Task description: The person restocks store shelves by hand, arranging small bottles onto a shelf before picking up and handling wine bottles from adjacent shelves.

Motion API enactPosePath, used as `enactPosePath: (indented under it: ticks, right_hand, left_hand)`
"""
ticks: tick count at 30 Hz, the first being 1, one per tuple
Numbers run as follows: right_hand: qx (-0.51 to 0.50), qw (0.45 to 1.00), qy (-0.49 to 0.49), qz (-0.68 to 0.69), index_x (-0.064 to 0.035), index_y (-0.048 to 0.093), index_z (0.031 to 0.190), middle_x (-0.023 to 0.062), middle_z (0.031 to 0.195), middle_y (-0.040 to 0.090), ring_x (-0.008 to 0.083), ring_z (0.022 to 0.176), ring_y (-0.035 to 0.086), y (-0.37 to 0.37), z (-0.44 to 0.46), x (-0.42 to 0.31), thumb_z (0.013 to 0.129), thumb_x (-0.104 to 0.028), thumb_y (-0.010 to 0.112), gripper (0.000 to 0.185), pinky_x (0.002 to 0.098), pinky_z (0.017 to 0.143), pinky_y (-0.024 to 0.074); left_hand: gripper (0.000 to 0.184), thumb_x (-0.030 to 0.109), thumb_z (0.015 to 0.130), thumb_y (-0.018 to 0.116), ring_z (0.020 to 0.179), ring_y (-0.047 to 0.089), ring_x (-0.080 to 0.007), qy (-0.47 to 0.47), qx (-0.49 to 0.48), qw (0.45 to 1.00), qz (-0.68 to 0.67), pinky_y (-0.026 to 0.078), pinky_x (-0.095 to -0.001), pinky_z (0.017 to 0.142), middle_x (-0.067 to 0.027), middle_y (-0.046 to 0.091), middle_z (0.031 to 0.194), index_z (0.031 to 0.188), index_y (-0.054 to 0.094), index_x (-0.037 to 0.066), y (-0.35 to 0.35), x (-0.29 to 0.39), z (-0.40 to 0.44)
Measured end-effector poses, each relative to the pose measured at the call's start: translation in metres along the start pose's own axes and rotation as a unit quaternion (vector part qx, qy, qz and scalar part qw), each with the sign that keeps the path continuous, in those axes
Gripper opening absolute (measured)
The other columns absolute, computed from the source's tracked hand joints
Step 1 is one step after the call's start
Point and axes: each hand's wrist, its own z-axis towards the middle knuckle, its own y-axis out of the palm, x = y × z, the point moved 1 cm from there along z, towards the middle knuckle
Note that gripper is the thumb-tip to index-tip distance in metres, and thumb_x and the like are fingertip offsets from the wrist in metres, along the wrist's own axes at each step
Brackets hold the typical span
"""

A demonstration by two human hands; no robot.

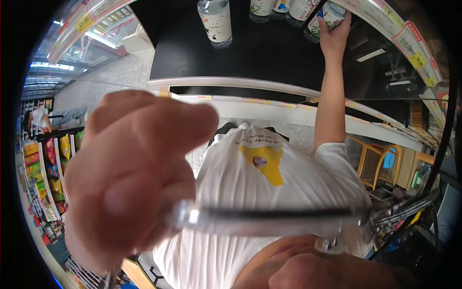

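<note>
My left hand (130,178) is large and blurred close to the camera, its fingers curled against the left end of a glasses frame (269,215). At the upper right, my right hand (335,36) is stretched out over a black shelf (231,65). Its thumb and fingers are around a clear bottle with a patterned label (315,28), which is tilted. Left of it stand several similar bottles, among them a labelled bottle (298,10). Further left, a single clear bottle (215,24) with a pale floral label stands apart.
Price tags line a shelf edge (409,48) at the upper right. At the left are colourful snack packets (50,151) on racks and a person (45,118) in a white top. A wooden chair (380,164) stands at the right. Below the shelf runs a white ledge (240,108).
</note>
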Motion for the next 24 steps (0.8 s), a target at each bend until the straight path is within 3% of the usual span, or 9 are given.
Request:
enactPosePath:
  ticks: [4,7,8,11,15,18,22,24]
  right_hand:
    - [0.015,0.999,-0.029,0.006,0.0018,0.032,0.154,0.0247,0.137,0.055,0.0348,0.13,0.054,0.002,0.001,0.005,0.087,-0.021,0.083,0.087,0.041,0.11,0.0412]
    - [-0.015,0.997,0.069,0.024,0.0044,0.036,0.147,0.0281,0.146,0.046,0.0402,0.136,0.048,0.001,0.002,-0.003,0.089,-0.004,0.075,0.07,0.0406,0.111,0.0389]
    - [0.022,0.999,0.016,0.034,0.0056,0.038,0.146,0.0292,0.144,0.046,0.0418,0.135,0.048,0.004,0.001,-0.003,0.088,-0.003,0.075,0.069,0.0415,0.111,0.0391]
    - [0.028,0.999,-0.008,-0.025,0.0049,0.037,0.146,0.0295,0.143,0.046,0.0434,0.134,0.047,0.003,0.0,-0.002,0.087,-0.002,0.075,0.071,0.0422,0.111,0.039]
    - [-0.008,0.995,0.096,0.017,0.0014,0.027,0.157,0.0288,0.144,0.045,0.0415,0.13,0.051,-0.003,0.002,-0.022,0.089,-0.005,0.075,0.083,0.0412,0.106,0.0444]
    - [0.001,0.994,0.107,0.019,0.0013,0.026,0.157,0.0282,0.144,0.045,0.0406,0.13,0.051,0.001,0.0,-0.01,0.09,-0.006,0.075,0.084,0.0398,0.104,0.0457]
    - [0.034,0.996,-0.009,-0.086,0.0008,0.023,0.159,0.0256,0.144,0.045,0.0344,0.123,0.056,0.004,-0.001,0.003,0.089,-0.003,0.076,0.088,0.0369,0.098,0.049]
    - [0.016,0.997,0.057,-0.043,0.0008,0.022,0.16,0.0242,0.144,0.046,0.0314,0.119,0.057,0.002,0.0,-0.002,0.089,-0.003,0.075,0.088,0.036,0.096,0.0493]
  left_hand:
    - [0.044,0.032,0.111,0.026,0.075,0.073,-0.0308,0.08,0.11,0.991,-0.005,0.054,-0.0372,0.052,-0.0292,0.069,0.108,0.128,0.055,0.003,-0.008,-0.001,0.003]
    - [0.044,0.032,0.111,0.024,0.075,0.073,-0.0303,0.123,0.177,0.977,-0.003,0.053,-0.0363,0.049,-0.0285,0.069,0.109,0.13,0.054,0.005,-0.008,0.0,0.003]
    - [0.044,0.033,0.111,0.025,0.077,0.073,-0.0305,0.128,0.185,0.974,-0.006,0.053,-0.0373,0.051,-0.0273,0.069,0.111,0.13,0.053,0.006,-0.007,0.0,0.003]
    - [0.043,0.037,0.111,0.026,0.083,0.071,-0.0314,0.135,0.194,0.971,-0.024,0.053,-0.0405,0.057,-0.0238,0.068,0.115,0.13,0.053,0.01,-0.001,0.003,0.004]
    - [0.043,0.042,0.11,0.027,0.092,0.07,-0.0325,0.138,0.203,0.968,-0.046,0.053,-0.0447,0.065,-0.0192,0.066,0.12,0.131,0.053,0.015,0.004,0.003,0.001]
    - [0.042,0.046,0.109,0.028,0.098,0.069,-0.0333,0.133,0.201,0.969,-0.061,0.053,-0.0478,0.071,-0.0157,0.066,0.124,0.132,0.053,0.019,0.003,0.005,0.0]
    - [0.042,0.051,0.108,0.03,0.107,0.067,-0.0344,0.137,0.207,0.966,-0.072,0.053,-0.052,0.079,-0.0111,0.064,0.129,0.132,0.052,0.025,-0.002,0.002,-0.005]
    - [0.039,0.05,0.106,0.036,0.115,0.06,-0.0332,0.139,0.237,0.954,-0.119,0.049,-0.052,0.079,-0.0017,0.062,0.129,0.132,0.054,0.028,-0.004,-0.003,-0.015]
